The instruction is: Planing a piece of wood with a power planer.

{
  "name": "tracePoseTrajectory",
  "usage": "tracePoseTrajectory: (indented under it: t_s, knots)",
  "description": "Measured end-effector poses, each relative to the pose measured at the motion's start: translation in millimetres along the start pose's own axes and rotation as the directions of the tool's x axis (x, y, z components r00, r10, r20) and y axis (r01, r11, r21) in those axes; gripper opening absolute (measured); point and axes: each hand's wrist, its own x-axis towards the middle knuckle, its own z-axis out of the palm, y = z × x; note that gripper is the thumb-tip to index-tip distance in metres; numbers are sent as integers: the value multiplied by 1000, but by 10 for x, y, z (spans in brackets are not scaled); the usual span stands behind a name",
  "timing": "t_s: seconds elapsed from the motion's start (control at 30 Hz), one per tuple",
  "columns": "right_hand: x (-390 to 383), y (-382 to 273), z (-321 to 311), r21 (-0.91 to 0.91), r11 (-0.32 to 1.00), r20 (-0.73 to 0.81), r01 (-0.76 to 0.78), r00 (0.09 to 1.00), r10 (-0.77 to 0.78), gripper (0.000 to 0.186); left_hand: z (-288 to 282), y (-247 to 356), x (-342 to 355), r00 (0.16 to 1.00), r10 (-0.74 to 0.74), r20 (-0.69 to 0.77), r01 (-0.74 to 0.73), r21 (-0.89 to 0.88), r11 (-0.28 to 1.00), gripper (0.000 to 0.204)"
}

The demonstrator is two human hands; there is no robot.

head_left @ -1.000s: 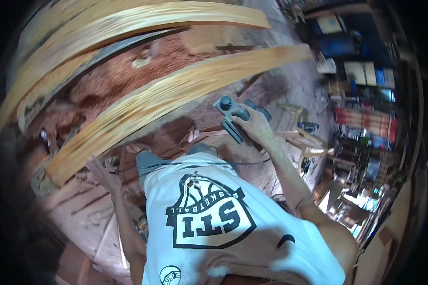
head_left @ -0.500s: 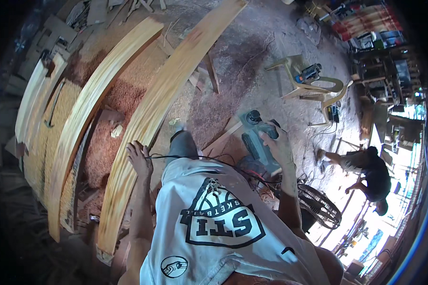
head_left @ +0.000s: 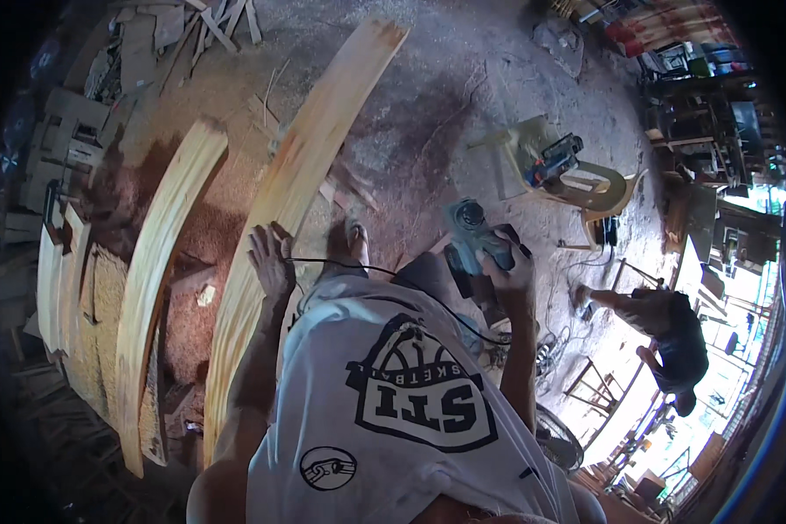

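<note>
My left hand (head_left: 272,259) lies with fingers spread on a long, curved, pale wooden board (head_left: 313,148). A black cord (head_left: 341,265) runs from beside that hand across my front to the right; whether the thumb touches it I cannot tell. My right hand (head_left: 511,269) is closed round the rear handle of a greenish electric planer (head_left: 470,229) with a round front knob. The planer hangs to the right of the board, apart from it. Its underside is hidden. Left of the board stands a second curved wooden board (head_left: 168,205).
Wood shavings (head_left: 192,314) cover the floor around the boards. A plastic chair (head_left: 607,188) lies ahead right with another power tool (head_left: 559,155) on it. A fan (head_left: 559,439) stands at my right. A bent-over person (head_left: 672,336) is farther right. Scrap wood (head_left: 227,22) lies far left.
My view has shifted, so the boards sit lower in it. My left hand appears farther forward, still on the board. The planer is still in my right hand, with its body turned somewhat.
</note>
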Motion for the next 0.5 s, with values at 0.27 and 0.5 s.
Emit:
tracePoseTrajectory:
  t_s: [0.27,0.5]
  knots:
    - [1731,-574,-522,-37,997,112,-72,991,76,57,486,1279,1651,999,1,-37,0,43,999,71]
    - [3632,-301,-735,-120,939,430,321,869,-243,64,1136,2238,2345,875,-274,-399,295,-9,955,84]
